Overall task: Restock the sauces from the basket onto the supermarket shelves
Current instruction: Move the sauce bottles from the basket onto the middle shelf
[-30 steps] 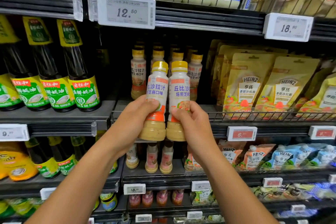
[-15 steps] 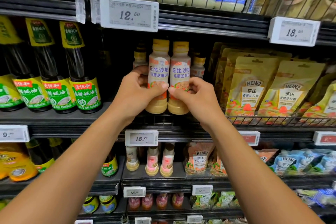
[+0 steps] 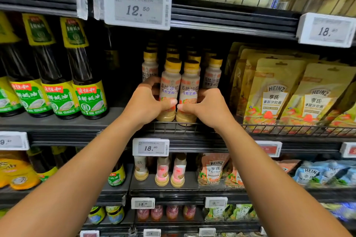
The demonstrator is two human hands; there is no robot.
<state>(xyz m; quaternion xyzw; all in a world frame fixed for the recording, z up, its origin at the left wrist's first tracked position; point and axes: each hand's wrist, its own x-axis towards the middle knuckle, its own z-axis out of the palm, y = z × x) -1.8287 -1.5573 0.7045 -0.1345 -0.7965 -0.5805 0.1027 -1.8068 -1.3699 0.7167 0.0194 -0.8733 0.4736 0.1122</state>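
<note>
Pretty packed shelf (image 3: pixel 63 121) here. On its left stretch there's a row of dark oyster sauce bottles (image 3: pixel 90 82) with green and yellow labels, standing upright. On the right, yellow Heinz pouches (image 3: pixel 273 92) lean behind a low wire rail (image 3: pixel 289 130) along the front edge. More dressing bottles (image 3: pixel 212 73) with yellow caps stand in rows toward the back of the shelf, right behind the action, so the free room is at the front edge. A price tag (image 3: pixel 150 147) reading 18.90 hangs from the shelf lip just below, and a bigger 12.50 tag (image 3: pixel 137 8) sits on the shelf above.

Both hands are up at the front edge, each wrapped around one bottle. The left hand (image 3: pixel 143 106) grips the left dressing bottle (image 3: pixel 170 86) round its lower half, thumb across the label. The right hand (image 3: pixel 209 108) does the same with the right dressing bottle (image 3: pixel 189 90). The two bottles are upright, side by side and touching, bases right at the wire rail; can't tell if they're resting on the shelf.
</note>
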